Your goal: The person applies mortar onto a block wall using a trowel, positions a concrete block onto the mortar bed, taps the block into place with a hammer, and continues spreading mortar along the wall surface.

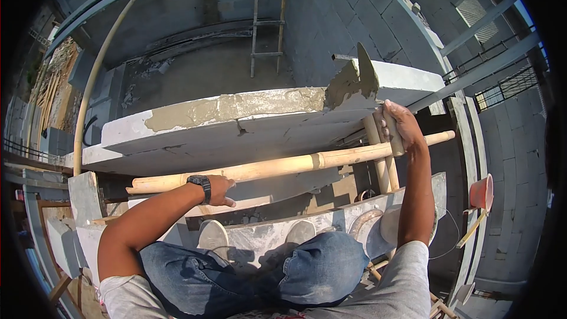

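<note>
My right hand (401,123) is closed around the handle of a trowel (367,72), its blade pointing up at the top edge of the block wall (236,136). Wet grey mortar clings beside the blade and lies in a band (236,105) along the wall top, with bare white block at both ends. My left hand (222,191), below a wristwatch (199,186), has its fingers extended at the near side of a horizontal bamboo pole (283,167). Whether it presses on the pole I cannot tell.
My shoes stand on a mortar-stained plank (254,242). A bucket (393,224) is partly hidden by my right forearm. A red bucket (481,193) stands at the right. Upright bamboo (380,159) crosses the horizontal pole. A ladder (269,22) leans beyond the wall, over a lower floor.
</note>
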The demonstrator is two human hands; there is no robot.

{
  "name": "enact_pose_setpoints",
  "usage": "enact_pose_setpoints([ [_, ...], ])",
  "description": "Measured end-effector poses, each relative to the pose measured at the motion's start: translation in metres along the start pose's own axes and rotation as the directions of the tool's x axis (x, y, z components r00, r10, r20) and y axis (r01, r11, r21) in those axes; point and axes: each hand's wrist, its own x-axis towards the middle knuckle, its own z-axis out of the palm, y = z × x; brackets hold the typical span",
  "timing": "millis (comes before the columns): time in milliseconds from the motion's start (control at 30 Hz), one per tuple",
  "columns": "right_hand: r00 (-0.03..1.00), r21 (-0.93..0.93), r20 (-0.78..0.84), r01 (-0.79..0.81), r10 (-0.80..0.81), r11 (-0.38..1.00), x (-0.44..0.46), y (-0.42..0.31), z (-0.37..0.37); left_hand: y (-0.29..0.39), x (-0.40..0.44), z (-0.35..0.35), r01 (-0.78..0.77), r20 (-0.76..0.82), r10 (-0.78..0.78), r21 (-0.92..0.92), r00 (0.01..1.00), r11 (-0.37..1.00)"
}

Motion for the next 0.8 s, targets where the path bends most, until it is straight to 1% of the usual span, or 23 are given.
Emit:
enact_pose_setpoints([
  [33,1.000,0.032,0.000,0.007,-0.007,0.999,-0.004,-0.003,-0.003,-0.003,0.002,0.003,0.002,0.003,-0.002,0.006,1.000,1.000],
  [133,0.998,0.032,0.061,-0.015,0.013,0.999,-0.004,0.001,0.007,-0.004,0.004,-0.001,0.017,0.017,-0.018,0.031,1.000,0.999],
  [200,0.988,-0.038,0.143,-0.055,0.060,0.998,0.021,0.026,0.006,0.002,0.000,-0.009,0.036,0.037,-0.038,0.050,0.999,0.998],
  [267,0.984,-0.093,0.153,-0.074,0.088,0.993,0.043,0.050,0.011,-0.004,0.005,-0.005,0.031,0.016,-0.032,0.061,0.999,0.998],
  [367,0.976,-0.188,0.139,-0.140,0.168,0.972,0.065,0.063,0.002,-0.006,0.006,-0.001,0.037,-0.018,-0.036,0.058,0.999,0.998],
  [467,0.984,-0.216,0.139,-0.076,0.108,0.973,0.069,0.072,-0.037,-0.008,0.001,0.000,0.034,-0.073,-0.032,0.024,0.997,0.999],
  [500,0.980,-0.209,0.158,-0.085,0.119,0.974,0.053,0.061,-0.045,-0.010,0.000,0.000,0.031,-0.100,-0.030,0.006,0.995,1.000],
  [533,0.986,-0.239,0.115,-0.087,0.117,0.967,0.037,0.053,-0.048,-0.013,0.000,0.001,0.032,-0.102,-0.032,-0.004,0.994,0.999],
  [567,0.987,-0.223,0.133,-0.062,0.093,0.973,0.028,0.055,-0.060,-0.016,0.001,0.000,0.031,-0.104,-0.032,-0.013,0.994,0.999],
  [600,0.980,-0.188,0.173,-0.069,0.102,0.980,0.015,0.053,-0.063,-0.018,0.002,0.000,0.028,-0.105,-0.030,-0.021,0.994,0.999],
  [667,0.962,-0.115,0.245,-0.091,0.117,0.989,-0.017,0.042,-0.068,-0.021,0.005,0.001,0.022,-0.082,-0.022,0.005,0.996,1.000],
  [700,0.975,-0.119,0.202,-0.066,0.089,0.991,-0.026,0.045,-0.062,-0.021,0.008,0.001,0.018,-0.067,-0.016,0.022,0.998,1.000],
  [733,0.978,-0.148,0.193,-0.050,0.079,0.988,-0.033,0.046,-0.053,-0.019,0.012,0.002,0.021,-0.026,-0.020,0.037,0.999,0.999],
  [800,0.982,-0.123,0.184,-0.025,0.048,0.992,-0.020,0.075,-0.042,-0.018,0.021,0.003,0.028,0.053,-0.033,0.084,0.998,0.996],
])
